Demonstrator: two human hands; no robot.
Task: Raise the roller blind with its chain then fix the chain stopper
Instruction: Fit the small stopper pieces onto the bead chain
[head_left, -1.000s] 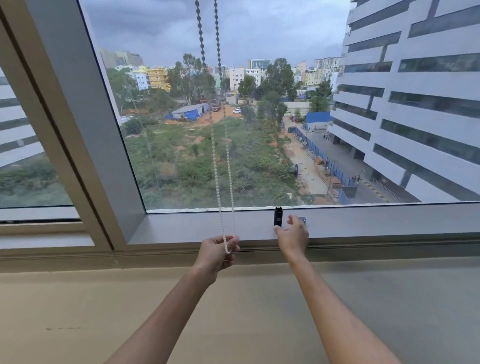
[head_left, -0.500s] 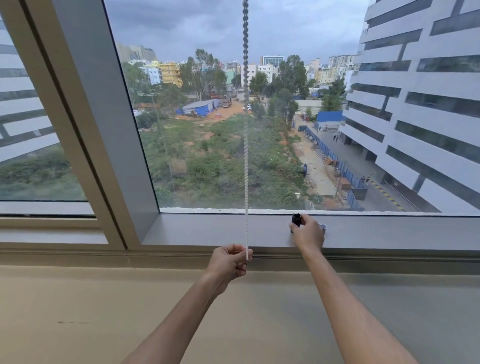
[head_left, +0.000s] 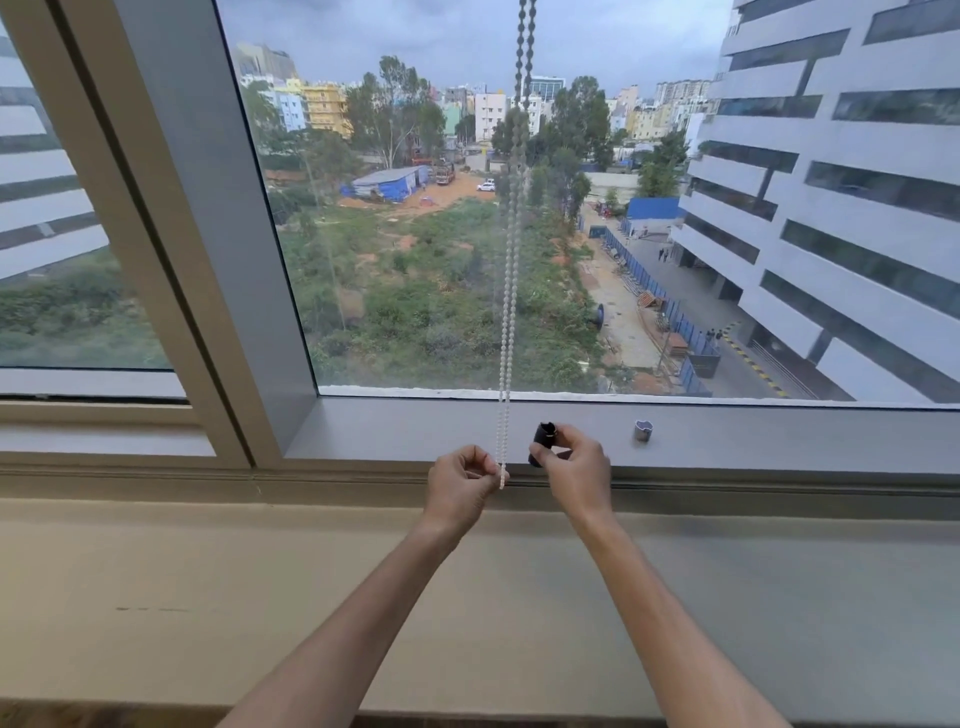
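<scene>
Head view: the chain (head_left: 506, 332), hung taut before the glass, is pinched at its bottom loop by the left hand (head_left: 464, 483), the black stopper (head_left: 542, 441) is gripped by the right hand (head_left: 574, 470) just beside it over the sill (head_left: 779, 436), so fixing seems underway, and threading the loop into the stopper is judged next.

Hidden and cut off at the window

The chain (head_left: 511, 291) ran out of frame at 12 o'clock, so the roller blind itself was not in view. The bottom of its loop sat against the left hand (head_left: 460, 480) — how the fingers pinched it could not be told. The black chain stopper (head_left: 543, 440) was half covered by the right hand (head_left: 574, 470); its lower end was hidden. Both forearms were cut off at 6 o'clock. The small metal fitting (head_left: 643, 431) at 3 o'clock of the stopper was too small to identify.
</scene>
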